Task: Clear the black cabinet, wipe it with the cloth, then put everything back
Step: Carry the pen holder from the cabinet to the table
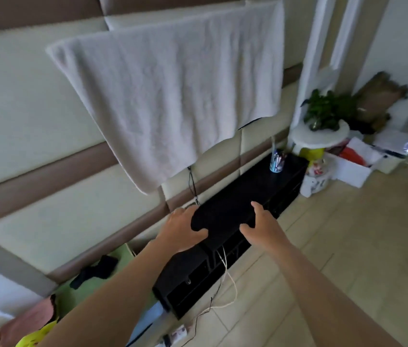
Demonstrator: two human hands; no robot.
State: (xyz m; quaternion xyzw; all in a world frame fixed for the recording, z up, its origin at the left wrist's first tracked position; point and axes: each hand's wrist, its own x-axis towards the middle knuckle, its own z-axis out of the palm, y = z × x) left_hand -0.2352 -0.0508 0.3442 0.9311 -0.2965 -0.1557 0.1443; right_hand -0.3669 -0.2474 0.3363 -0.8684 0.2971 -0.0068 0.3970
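black cabinet: long and low against the padded wall, stretching from 6 o'clock towards 3 o'clock of the frame.
black item: over the cabinet top between both hands, rounded at its left end; cloth or solid, resting or lifted, cannot tell.
left hand: at 9 o'clock of the item, thumb curled over the near side, fingers wrapped behind, gripping.
right hand: at 3 o'clock of the item, thumb and forefinger spread against that end; grip or mere touch, cannot tell.
cup: patterned, upright on the cabinet's far end, at 1 o'clock from the hands.
white towel: draped wide at 12 o'clock above the hands.
cables: white and black, trailing from the cabinet front to the floor at 6 o'clock.
plant: on a round white stool beyond the cabinet's far end, at 2 o'clock.
green mat: at 8 o'clock, dark garment lying on it.
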